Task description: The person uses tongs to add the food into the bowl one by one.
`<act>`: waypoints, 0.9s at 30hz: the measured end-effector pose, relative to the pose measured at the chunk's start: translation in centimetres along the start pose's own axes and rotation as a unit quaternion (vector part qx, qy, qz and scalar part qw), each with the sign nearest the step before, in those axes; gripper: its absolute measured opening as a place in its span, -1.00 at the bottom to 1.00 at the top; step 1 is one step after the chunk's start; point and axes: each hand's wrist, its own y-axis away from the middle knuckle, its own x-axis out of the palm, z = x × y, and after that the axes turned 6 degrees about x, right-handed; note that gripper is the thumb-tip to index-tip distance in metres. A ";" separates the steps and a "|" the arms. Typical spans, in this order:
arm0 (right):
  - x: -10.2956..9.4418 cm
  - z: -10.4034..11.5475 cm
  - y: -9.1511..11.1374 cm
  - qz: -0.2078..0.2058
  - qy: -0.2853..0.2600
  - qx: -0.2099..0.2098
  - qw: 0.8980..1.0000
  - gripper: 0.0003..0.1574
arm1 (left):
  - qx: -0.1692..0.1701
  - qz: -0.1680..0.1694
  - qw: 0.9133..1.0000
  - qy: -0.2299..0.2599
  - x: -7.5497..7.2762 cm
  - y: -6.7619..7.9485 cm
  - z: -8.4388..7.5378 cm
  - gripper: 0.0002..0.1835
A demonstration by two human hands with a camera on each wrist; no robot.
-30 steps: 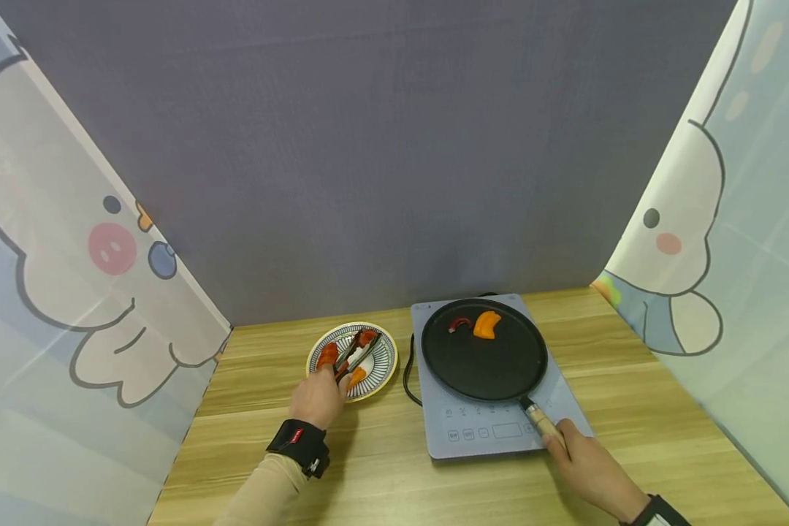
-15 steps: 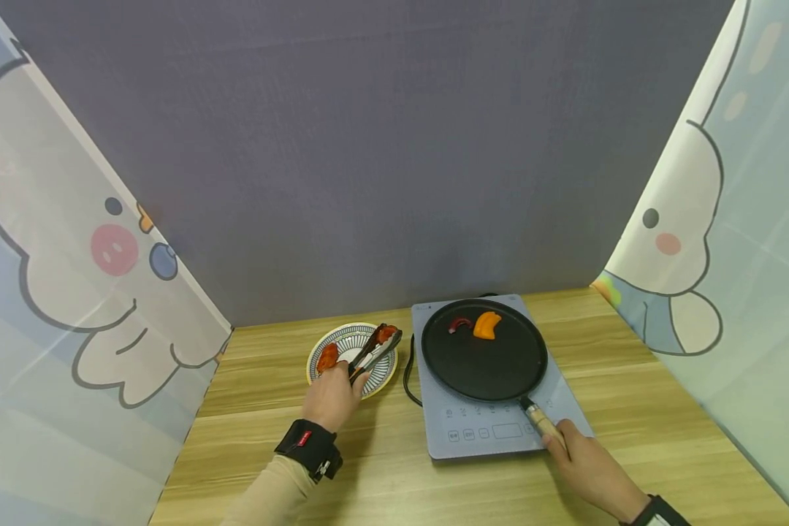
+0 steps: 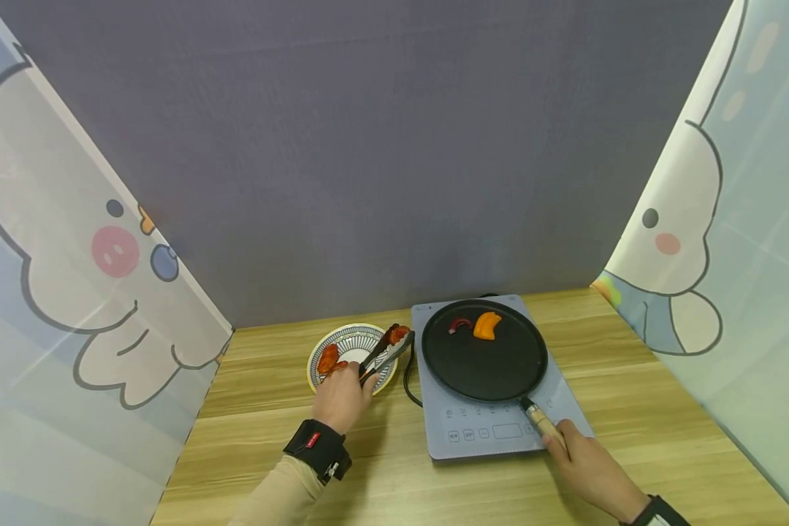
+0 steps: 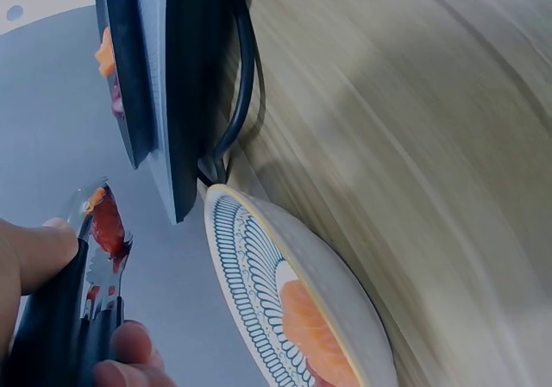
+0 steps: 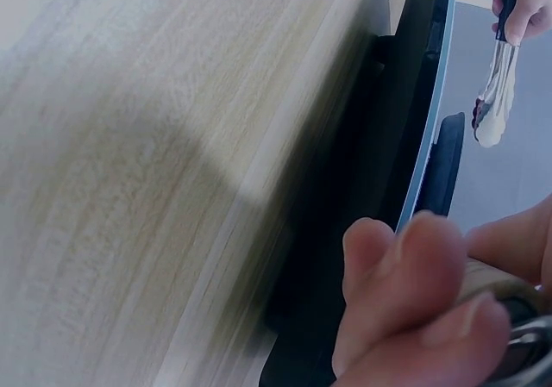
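My left hand [image 3: 342, 400] holds metal tongs [image 3: 386, 355] with black handles near the plate's right side. A reddish-brown, glazed-looking piece of food [image 4: 108, 223] is pinched between the tong tips, raised above the patterned plate [image 3: 361, 336]. On that plate lie other reddish pieces [image 3: 329, 358], partly hidden by the hand in the head view; an orange piece [image 4: 310, 327] shows there in the left wrist view. My right hand [image 3: 590, 467] grips the wooden handle [image 3: 544, 424] of a flat black pan [image 3: 480, 374]. The pan bears an orange piece [image 3: 486, 326] and a small dark-red curved piece [image 3: 460, 323].
Under the pan is a grey induction cooker [image 3: 447, 427] on the wooden table [image 3: 250, 409]. Its black cable [image 3: 408, 380] loops between plate and cooker. A grey panel [image 3: 368, 183] stands behind, with cartoon-printed walls [image 3: 59, 219] on either side.
From down in the plate, the left hand has moved the tongs right and up, with the reddish piece between the tips, towards the pan. The right hand and pan have stayed put.
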 end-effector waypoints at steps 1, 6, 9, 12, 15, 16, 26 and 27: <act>0.0 0.0 0.0 0.000 -0.001 0.000 1.000 -0.65 | 0.001 0.001 1.000 0.000 0.0 0.0 -0.1 -0.56; 0.0 0.0 0.0 0.000 0.002 0.004 1.000 -0.67 | 0.004 0.005 1.000 0.008 -0.1 -0.1 -0.5 -0.55; 0.0 0.0 0.0 -0.001 0.004 0.004 1.000 -0.67 | 0.002 0.008 1.000 0.016 -0.1 -0.2 -0.8 -0.55; 0.0 0.0 0.0 0.000 0.003 0.004 1.000 -0.65 | 0.005 0.008 1.000 0.018 -0.1 -0.3 -1.1 -0.55; 0.0 0.0 0.0 0.002 0.001 0.004 1.000 -0.64 | 0.011 0.009 1.000 0.016 -0.1 -0.3 -1.5 -0.54; 0.0 0.0 0.0 0.002 0.001 0.005 1.000 -0.63 | 0.011 0.011 1.000 0.016 -0.1 -0.3 -1.6 -0.54; 0.0 -0.1 -0.1 -0.007 0.009 -0.002 1.000 -0.69 | 0.013 0.014 1.000 0.022 0.1 -0.3 -2.5 -0.49; 0.0 -0.1 -0.1 -0.007 0.010 -0.003 1.000 -0.68 | 0.015 0.009 1.000 0.019 0.2 -0.3 -2.6 -0.50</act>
